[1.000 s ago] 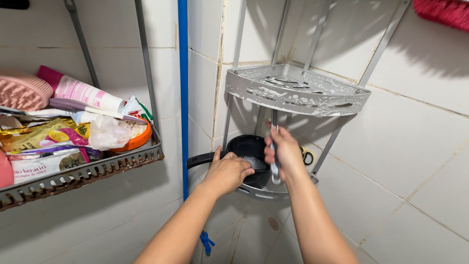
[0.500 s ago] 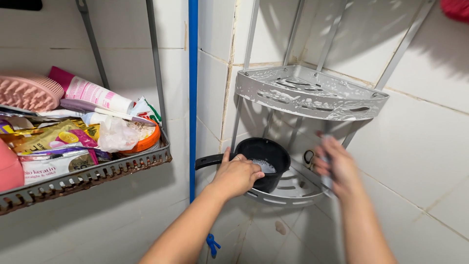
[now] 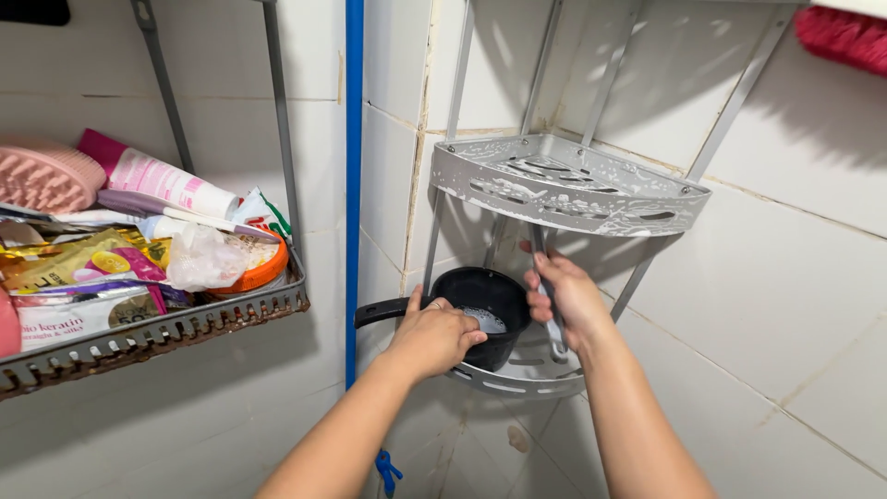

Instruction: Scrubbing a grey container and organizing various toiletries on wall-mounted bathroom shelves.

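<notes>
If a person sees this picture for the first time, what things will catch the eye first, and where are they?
At the centre, the left hand grips a black pot with foamy liquid inside, on the lower tier of a grey corner rack, while the right hand holds a pale brush beside it. Above, the upper tier is flecked with white foam. At the left, a wire shelf is crowded with tubes and sachets.

I see matt black plastic-looking pot (image 3: 488,298); corner shelf (image 3: 564,185) grey painted metal, suds-flecked; wall tiles (image 3: 785,277) glossy white; wire rack (image 3: 166,325) rusty metal; pink tube (image 3: 157,176) glossy plastic.
</notes>
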